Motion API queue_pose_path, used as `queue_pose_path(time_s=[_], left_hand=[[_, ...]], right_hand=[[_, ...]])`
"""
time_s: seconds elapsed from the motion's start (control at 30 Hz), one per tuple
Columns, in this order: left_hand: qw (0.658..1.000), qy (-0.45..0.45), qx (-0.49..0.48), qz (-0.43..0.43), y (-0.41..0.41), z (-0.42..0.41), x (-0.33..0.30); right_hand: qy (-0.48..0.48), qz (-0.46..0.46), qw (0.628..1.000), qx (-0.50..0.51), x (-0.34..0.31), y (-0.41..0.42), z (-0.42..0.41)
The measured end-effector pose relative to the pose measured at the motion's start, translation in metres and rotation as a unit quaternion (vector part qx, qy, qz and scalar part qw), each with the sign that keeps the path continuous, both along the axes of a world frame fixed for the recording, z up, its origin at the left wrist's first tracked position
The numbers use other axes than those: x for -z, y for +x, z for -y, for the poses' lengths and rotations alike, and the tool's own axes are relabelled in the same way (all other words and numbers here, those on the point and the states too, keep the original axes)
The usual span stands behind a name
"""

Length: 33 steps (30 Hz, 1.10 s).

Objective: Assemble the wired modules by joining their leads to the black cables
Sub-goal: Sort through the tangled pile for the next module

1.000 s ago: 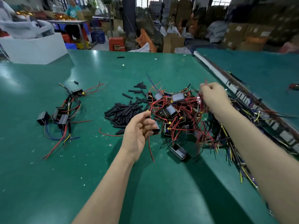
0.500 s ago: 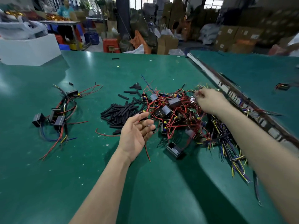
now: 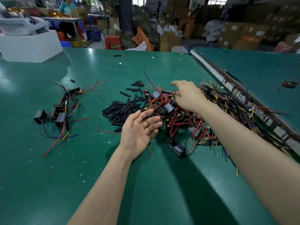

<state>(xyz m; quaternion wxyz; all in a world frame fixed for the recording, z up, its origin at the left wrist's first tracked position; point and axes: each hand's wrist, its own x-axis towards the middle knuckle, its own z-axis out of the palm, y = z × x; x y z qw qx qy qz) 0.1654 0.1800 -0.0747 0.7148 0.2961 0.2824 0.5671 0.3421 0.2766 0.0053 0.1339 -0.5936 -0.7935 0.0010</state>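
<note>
Head view: the left hand lies palm up at centre frame, fingers spread wide and holding nothing. The right hand reaches over the tangled modules right of centre; its fingers hang loose and seem empty. Black tubes lie just left. Pulling one module could drag its knotted neighbours along.

Green table. On it: black tubes mid, red-wired modules beside them, finished bundle left. White box far left.
</note>
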Motion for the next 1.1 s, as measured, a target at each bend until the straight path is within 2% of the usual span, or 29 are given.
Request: queue_pose_path(time_s=[0.1,0.17,0.2,0.27,0.33,0.37,0.43,0.53,0.63,0.7,0.77,0.8,0.87,0.93,1.03,1.1], left_hand=[[1.0,-0.002,0.013,-0.001,-0.001,0.0,0.001],[1.0,-0.001,0.02,-0.006,-0.002,0.0,0.002],[1.0,-0.001,0.022,-0.007,-0.002,-0.001,0.003],[1.0,0.001,0.023,-0.009,-0.003,-0.001,0.004],[1.0,0.001,0.021,-0.007,-0.003,-0.001,0.004],[1.0,0.0,0.021,-0.004,-0.003,-0.001,0.004],[1.0,-0.001,0.024,-0.001,-0.002,-0.001,0.005],[0.999,0.0,0.032,0.003,-0.002,-0.001,0.005],[0.999,0.004,0.032,0.0,-0.001,-0.001,0.005],[0.999,-0.002,0.033,0.008,-0.001,-0.001,0.004],[0.999,-0.011,0.032,0.023,-0.001,0.0,0.003],[0.999,-0.014,0.029,0.03,0.0,0.0,0.003],[0.999,-0.014,0.025,0.041,0.0,-0.001,0.004],[0.998,-0.012,0.028,0.048,0.0,0.0,0.002],[0.997,-0.022,0.034,0.06,-0.001,0.002,-0.002],[0.995,-0.034,0.025,0.085,-0.001,0.001,-0.004]], right_hand=[[-0.05,0.192,0.98,0.023,0.008,0.003,-0.013],[0.016,0.211,0.977,0.021,0.003,0.008,-0.021],[0.061,0.178,0.982,0.023,-0.003,0.011,-0.023],[0.137,0.005,0.989,0.056,-0.023,0.019,-0.025],[0.171,-0.203,0.959,0.1,-0.044,0.029,-0.023],[0.163,-0.257,0.947,0.104,-0.053,0.033,-0.021],[0.141,-0.283,0.945,0.086,-0.068,0.04,-0.015],[0.193,-0.29,0.936,0.058,-0.086,0.04,-0.003],[0.176,-0.28,0.943,0.026,-0.09,0.028,0.006],[0.164,-0.36,0.918,0.003,-0.092,0.02,0.011],[0.196,-0.425,0.884,-0.017,-0.101,0.014,0.019],[0.22,-0.421,0.879,-0.033,-0.105,0.012,0.023],[0.242,-0.366,0.895,-0.079,-0.104,0.0,0.033],[0.203,-0.295,0.921,-0.153,-0.089,-0.015,0.043],[0.17,-0.099,0.946,-0.256,-0.049,-0.03,0.057],[0.197,-0.013,0.939,-0.282,-0.02,-0.034,0.063]])
